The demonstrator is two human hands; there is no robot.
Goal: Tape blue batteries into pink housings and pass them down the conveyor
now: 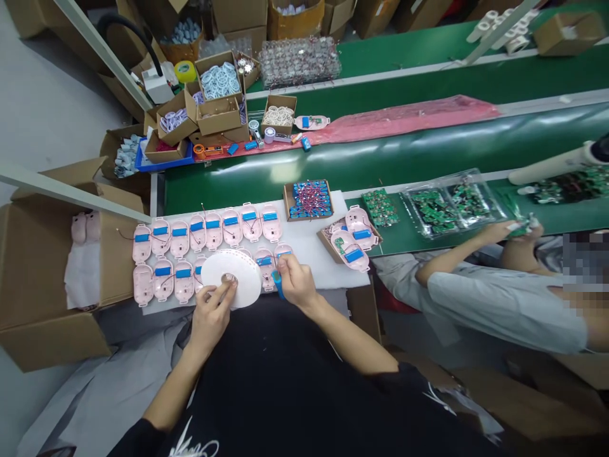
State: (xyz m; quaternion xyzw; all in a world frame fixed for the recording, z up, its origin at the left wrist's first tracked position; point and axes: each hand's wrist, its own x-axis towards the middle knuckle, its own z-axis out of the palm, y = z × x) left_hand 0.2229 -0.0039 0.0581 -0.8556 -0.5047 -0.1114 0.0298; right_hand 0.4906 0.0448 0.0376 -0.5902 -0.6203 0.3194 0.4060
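My left hand (212, 310) grips a flat white tape roll (233, 274) at its hub, thumb and fingers pinched on the core. My right hand (294, 279) is closed on a small blue battery cell (277, 285) at the roll's right edge. Both hands hover over two rows of pink plastic shells (181, 244), each with a blue cell and thin wires inside, laid on a white foam sheet (309, 244).
A small box of blue cells with red wires (309, 198) and a box of pink shells (351, 241) stand right of the sheet. A co-worker's arm (480, 289) reaches toward trays of green circuit boards (440, 206). An open carton (42, 273) sits left; green conveyor belt (380, 158) runs behind.
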